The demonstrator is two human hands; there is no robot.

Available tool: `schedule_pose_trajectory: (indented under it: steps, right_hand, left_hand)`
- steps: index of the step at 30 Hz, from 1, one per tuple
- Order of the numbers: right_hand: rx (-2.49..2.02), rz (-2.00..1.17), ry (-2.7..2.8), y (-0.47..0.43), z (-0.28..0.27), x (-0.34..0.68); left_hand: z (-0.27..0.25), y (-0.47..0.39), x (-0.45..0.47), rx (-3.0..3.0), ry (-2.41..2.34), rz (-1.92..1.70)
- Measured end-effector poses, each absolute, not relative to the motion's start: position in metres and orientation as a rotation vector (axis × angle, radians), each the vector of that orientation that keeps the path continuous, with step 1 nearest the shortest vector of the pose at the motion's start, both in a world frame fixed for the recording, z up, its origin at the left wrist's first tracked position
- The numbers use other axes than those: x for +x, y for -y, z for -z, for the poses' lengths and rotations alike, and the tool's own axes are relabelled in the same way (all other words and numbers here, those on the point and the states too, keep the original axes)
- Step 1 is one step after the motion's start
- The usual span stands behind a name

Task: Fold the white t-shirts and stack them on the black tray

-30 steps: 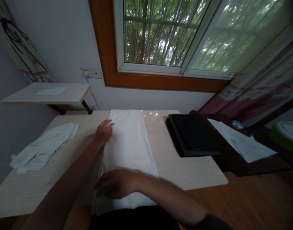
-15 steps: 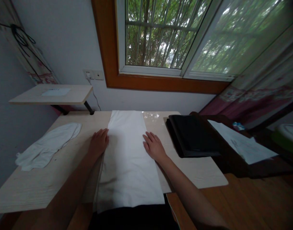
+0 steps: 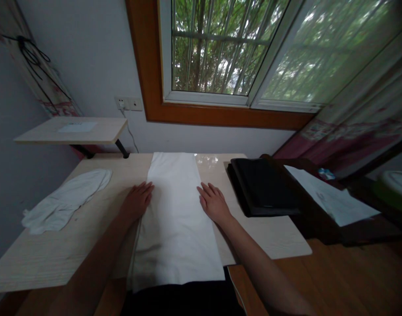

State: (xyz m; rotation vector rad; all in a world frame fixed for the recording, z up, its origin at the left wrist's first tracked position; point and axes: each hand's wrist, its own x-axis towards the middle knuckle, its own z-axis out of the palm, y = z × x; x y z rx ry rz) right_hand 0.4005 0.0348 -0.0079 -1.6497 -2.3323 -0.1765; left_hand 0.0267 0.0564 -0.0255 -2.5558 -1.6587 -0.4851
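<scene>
White cloth (image 3: 179, 224) lay lengthwise across the bench (image 3: 253, 237) in the middle of the frame, its lower end meeting dark clothing at the bottom edge, where the near rim of the bench was covered. Layers showed along its left side, but how many could not be made out.

Two bare hands rested on it, one at each long edge. The left hand (image 3: 138, 199) lay palm down, its fingers together and pointing to the upper right, gripping nothing; its forearm ran into shadow at lower left. The right hand (image 3: 214, 202) was likewise flat and released, fingers slightly spread toward the upper left, its forearm cut off at lower right. Both palms were hidden.

One crumpled white garment (image 3: 67, 199) lay at left, its kind unclear. One black case (image 3: 263, 184) sat right of centre. Two pale sheets were visible: one paper (image 3: 77, 127) on the raised shelf (image 3: 39, 135) at upper left, another sheet (image 3: 332, 197) at right, its markings unreadable. Near the right edge, a green object (image 3: 393, 191) was dim and blurred.
</scene>
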Motion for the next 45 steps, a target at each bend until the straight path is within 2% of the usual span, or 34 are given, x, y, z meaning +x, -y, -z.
schedule_pose_trajectory:
  steps: [20, 23, 32, 39, 45]
  right_hand:
    - [-1.772, 0.100, 2.266, -0.096, 0.006, 0.389]
    - [-1.792, 0.103, 2.242, -0.098, 0.008, 0.387]
    - [-1.700, 0.040, 2.307, -0.073, 0.011, 0.403]
    - [-1.652, -0.019, 2.359, -0.048, 0.007, 0.411]
    - [-1.637, -0.028, 2.365, -0.033, 0.010, 0.412]
  left_hand:
    - [0.008, -0.139, 0.027, -2.645, 1.675, 0.284]
    - [0.013, -0.143, 0.027, -2.631, 1.740, 0.345]
    - [0.029, -0.093, 0.015, -2.517, 1.788, 0.860]
    - [0.033, -0.035, 0.011, -2.549, 1.913, 0.902]
    - [0.016, 0.006, 0.026, -2.623, 2.148, 0.875]
